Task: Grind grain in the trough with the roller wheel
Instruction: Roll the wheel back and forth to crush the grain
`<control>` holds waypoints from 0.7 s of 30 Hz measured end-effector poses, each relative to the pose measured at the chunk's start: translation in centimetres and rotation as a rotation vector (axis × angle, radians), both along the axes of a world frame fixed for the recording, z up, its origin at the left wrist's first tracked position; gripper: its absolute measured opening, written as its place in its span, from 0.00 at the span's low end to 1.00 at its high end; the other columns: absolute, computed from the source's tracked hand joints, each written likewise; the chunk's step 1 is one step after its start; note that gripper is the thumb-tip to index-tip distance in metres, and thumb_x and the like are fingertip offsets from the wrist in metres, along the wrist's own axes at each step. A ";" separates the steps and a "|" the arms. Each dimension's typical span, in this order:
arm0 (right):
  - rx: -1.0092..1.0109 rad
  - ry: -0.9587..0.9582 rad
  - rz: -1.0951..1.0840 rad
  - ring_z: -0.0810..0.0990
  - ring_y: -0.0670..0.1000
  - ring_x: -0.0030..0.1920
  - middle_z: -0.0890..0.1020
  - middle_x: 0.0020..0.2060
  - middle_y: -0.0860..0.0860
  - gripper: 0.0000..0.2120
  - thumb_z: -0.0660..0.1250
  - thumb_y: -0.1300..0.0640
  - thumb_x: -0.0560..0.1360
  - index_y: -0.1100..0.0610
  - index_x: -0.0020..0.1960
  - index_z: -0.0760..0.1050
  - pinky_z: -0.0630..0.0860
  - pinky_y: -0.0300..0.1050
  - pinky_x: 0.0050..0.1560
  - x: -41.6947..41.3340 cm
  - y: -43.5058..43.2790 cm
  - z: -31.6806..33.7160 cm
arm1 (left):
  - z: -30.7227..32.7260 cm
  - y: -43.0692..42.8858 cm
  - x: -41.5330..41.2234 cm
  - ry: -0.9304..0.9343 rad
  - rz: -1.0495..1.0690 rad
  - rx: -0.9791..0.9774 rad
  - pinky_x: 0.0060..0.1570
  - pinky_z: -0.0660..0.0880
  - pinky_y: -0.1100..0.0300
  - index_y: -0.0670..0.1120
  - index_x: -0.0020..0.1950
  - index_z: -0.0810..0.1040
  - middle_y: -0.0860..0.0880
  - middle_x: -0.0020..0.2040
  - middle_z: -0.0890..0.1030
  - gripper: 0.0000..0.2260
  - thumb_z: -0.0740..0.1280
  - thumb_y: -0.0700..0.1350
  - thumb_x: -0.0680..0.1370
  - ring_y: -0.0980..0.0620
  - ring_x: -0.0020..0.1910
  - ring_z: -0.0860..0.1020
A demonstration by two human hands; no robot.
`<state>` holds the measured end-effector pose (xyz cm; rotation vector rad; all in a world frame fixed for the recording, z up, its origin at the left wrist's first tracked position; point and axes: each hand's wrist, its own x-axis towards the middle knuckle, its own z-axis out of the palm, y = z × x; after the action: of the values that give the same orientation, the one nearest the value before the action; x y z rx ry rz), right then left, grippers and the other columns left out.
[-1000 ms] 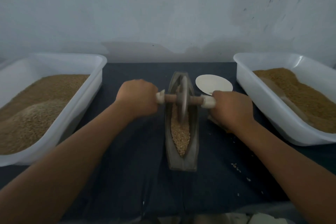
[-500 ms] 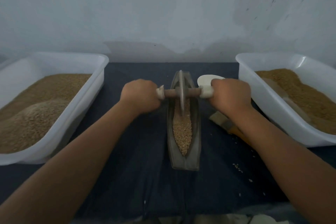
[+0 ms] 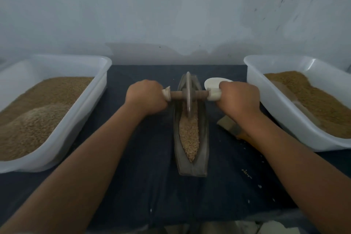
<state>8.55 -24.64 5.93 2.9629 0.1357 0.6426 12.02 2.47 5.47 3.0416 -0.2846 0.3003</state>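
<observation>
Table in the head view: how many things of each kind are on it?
White plastic tubs of grain: 2
Grinding trough: 1
Roller wheel: 1
White round dish: 1
Brush, partly hidden: 1
Total: 6

Head cam, fwd+down, close over trough (image 3: 191,167), facing wall (image 3: 171,15).

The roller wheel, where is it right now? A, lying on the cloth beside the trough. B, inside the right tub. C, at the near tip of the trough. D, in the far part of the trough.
D: the roller wheel stands in the far part of the trough, gripped by the left hand and right hand, with grain exposed nearer the person.
</observation>
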 end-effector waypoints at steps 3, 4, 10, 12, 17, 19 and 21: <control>-0.044 -0.015 0.037 0.73 0.55 0.31 0.72 0.30 0.47 0.12 0.74 0.49 0.73 0.51 0.39 0.71 0.65 0.44 0.30 -2.0 -0.5 -0.3 | -0.8 1.0 -2.3 0.008 -0.026 0.014 0.37 0.72 0.56 0.51 0.36 0.74 0.53 0.37 0.78 0.16 0.64 0.61 0.76 0.48 0.35 0.77; -0.070 -0.043 0.054 0.73 0.55 0.28 0.72 0.28 0.47 0.15 0.76 0.48 0.69 0.50 0.37 0.71 0.62 0.42 0.28 -3.3 -0.8 -0.7 | -1.5 1.7 -3.8 -0.012 -0.045 0.024 0.35 0.70 0.56 0.52 0.35 0.74 0.54 0.35 0.77 0.15 0.63 0.61 0.75 0.50 0.33 0.75; -0.042 -0.028 0.065 0.73 0.53 0.24 0.69 0.24 0.44 0.19 0.78 0.43 0.63 0.48 0.34 0.68 0.65 0.40 0.25 -5.9 -2.2 -2.7 | -2.5 3.0 -6.8 -0.213 -0.135 0.127 0.26 0.57 0.64 0.53 0.29 0.67 0.56 0.25 0.69 0.17 0.65 0.61 0.70 0.56 0.23 0.66; -0.001 -0.042 0.025 0.74 0.52 0.27 0.70 0.26 0.45 0.15 0.74 0.42 0.69 0.48 0.37 0.70 0.68 0.42 0.28 -3.3 -1.7 -2.5 | -1.2 1.6 -4.0 -0.099 -0.077 0.114 0.29 0.65 0.60 0.52 0.32 0.72 0.55 0.30 0.74 0.15 0.65 0.60 0.72 0.54 0.27 0.71; 0.074 0.030 -0.023 0.76 0.54 0.33 0.75 0.32 0.47 0.13 0.70 0.44 0.77 0.48 0.40 0.70 0.68 0.44 0.32 0.2 -0.8 -1.5 | 1.5 -0.8 0.3 -0.039 -0.035 0.114 0.36 0.72 0.56 0.50 0.36 0.76 0.53 0.35 0.77 0.18 0.66 0.64 0.75 0.47 0.35 0.77; 0.047 0.016 -0.034 0.75 0.54 0.31 0.72 0.29 0.46 0.14 0.71 0.43 0.75 0.49 0.39 0.69 0.64 0.43 0.30 -1.7 -1.3 -1.9 | 1.0 -0.1 -1.5 -0.071 -0.067 0.152 0.35 0.70 0.56 0.51 0.36 0.74 0.54 0.34 0.75 0.17 0.65 0.62 0.75 0.46 0.34 0.76; -0.015 -0.040 0.017 0.74 0.54 0.27 0.66 0.26 0.44 0.18 0.72 0.40 0.70 0.48 0.37 0.66 0.61 0.40 0.26 -4.9 -1.8 -2.6 | -0.5 1.6 -4.6 -0.161 -0.139 0.193 0.30 0.64 0.59 0.52 0.33 0.70 0.55 0.30 0.72 0.15 0.64 0.60 0.72 0.49 0.29 0.71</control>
<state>3.68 -26.42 3.29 2.9358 0.1617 0.6996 7.38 4.05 4.95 3.1680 -0.5636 0.5390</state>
